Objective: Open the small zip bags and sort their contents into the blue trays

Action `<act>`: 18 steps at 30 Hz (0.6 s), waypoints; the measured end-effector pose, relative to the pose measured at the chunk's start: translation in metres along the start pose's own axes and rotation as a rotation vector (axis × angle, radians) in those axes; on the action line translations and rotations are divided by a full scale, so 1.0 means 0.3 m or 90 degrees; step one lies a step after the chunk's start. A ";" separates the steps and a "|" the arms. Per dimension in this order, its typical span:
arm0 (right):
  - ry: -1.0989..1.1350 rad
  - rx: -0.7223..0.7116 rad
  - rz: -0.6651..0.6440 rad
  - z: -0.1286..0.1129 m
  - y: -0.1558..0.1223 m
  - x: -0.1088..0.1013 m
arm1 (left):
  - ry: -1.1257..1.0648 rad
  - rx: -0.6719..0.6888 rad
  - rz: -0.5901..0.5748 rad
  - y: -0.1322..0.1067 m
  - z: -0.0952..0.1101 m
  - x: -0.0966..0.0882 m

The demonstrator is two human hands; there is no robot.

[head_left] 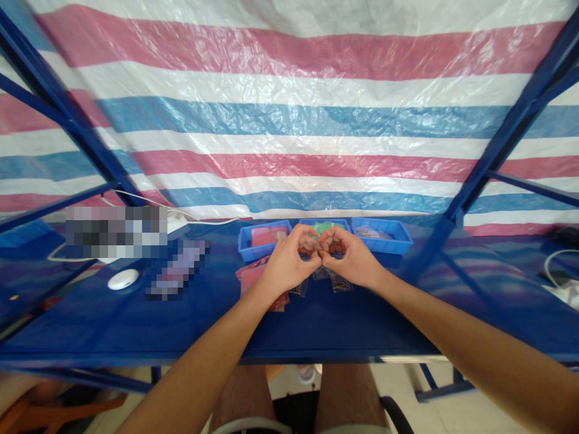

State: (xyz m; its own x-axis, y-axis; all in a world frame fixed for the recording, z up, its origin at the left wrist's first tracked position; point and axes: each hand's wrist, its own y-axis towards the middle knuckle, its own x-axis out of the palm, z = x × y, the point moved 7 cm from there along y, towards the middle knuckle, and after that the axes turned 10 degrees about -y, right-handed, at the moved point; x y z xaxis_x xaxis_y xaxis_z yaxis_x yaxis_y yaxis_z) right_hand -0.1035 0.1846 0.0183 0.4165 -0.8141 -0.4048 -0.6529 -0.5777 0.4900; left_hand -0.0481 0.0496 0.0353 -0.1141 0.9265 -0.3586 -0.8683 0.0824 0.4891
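Observation:
My left hand (292,258) and my right hand (347,258) meet above the blue table (353,331), thumbs and fingertips pinched close together. What they pinch is too small and too hidden to make out. Just below the fingers lie small clear plastic bags with dark contents (341,282). Beside and partly under my left hand is a pile of red plastic packets (251,276). Behind the hands stand three blue bins: the left bin (246,248) has pink-red packets, the middle bin (302,223) something green, the right bin (398,246) small clear bags.
A white oval object (123,279) lies on the table's left side, near a blurred-out flat item (178,271). White cables (212,222) run along the back left. Blue metal posts (493,147) and a striped plastic sheet (289,120) close off the back.

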 end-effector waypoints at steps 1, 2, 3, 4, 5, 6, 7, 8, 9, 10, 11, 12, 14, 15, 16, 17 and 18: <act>-0.002 -0.001 0.003 -0.002 0.001 -0.002 | -0.013 -0.002 0.000 0.001 -0.003 0.000; -0.004 -0.002 0.007 -0.004 0.002 -0.004 | -0.033 -0.005 0.003 0.003 -0.008 -0.001; -0.007 -0.002 0.010 -0.006 0.003 -0.007 | -0.056 -0.009 0.008 0.004 -0.014 -0.004; -0.009 -0.001 0.014 -0.007 0.004 -0.011 | -0.081 -0.014 0.018 0.005 -0.020 -0.009; -0.009 0.000 0.017 -0.007 0.006 -0.015 | -0.106 -0.018 0.030 0.007 -0.027 -0.015; -0.007 0.001 0.019 -0.007 0.007 -0.017 | -0.129 -0.022 0.042 0.008 -0.032 -0.021; -0.001 0.002 0.019 -0.006 0.009 -0.018 | -0.149 -0.025 0.053 0.010 -0.037 -0.027; 0.007 0.001 0.017 -0.005 0.010 -0.018 | -0.164 -0.026 0.062 0.012 -0.039 -0.031; 0.017 0.000 0.015 -0.004 0.011 -0.016 | -0.175 -0.026 0.066 0.014 -0.039 -0.034; 0.028 0.001 0.014 -0.003 0.011 -0.015 | -0.184 -0.024 0.068 0.016 -0.038 -0.036; 0.041 0.006 0.012 -0.001 0.012 -0.012 | -0.189 -0.021 0.069 0.019 -0.035 -0.036; 0.053 0.013 0.010 0.002 0.013 -0.010 | -0.192 -0.017 0.068 0.020 -0.032 -0.036; 0.081 0.031 0.009 0.011 0.015 -0.008 | -0.192 -0.010 0.064 0.022 -0.027 -0.034; 0.095 0.040 0.010 0.015 0.016 -0.009 | -0.189 -0.004 0.063 0.022 -0.026 -0.034; 0.107 0.048 0.013 0.021 0.018 -0.010 | -0.180 0.003 0.066 0.022 -0.024 -0.035; 0.116 0.057 0.019 0.027 0.020 -0.013 | -0.161 0.010 0.073 0.021 -0.022 -0.038; 0.122 0.066 0.027 0.034 0.022 -0.017 | -0.131 0.016 0.083 0.019 -0.020 -0.043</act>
State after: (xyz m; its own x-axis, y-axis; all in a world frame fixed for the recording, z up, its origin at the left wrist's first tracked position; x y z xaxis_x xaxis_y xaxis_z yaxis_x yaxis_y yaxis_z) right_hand -0.1164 0.1857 0.0156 0.4941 -0.8394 -0.2267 -0.7295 -0.5421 0.4172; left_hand -0.0544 0.0360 0.0379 -0.1214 0.9849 -0.1235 -0.8403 -0.0358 0.5409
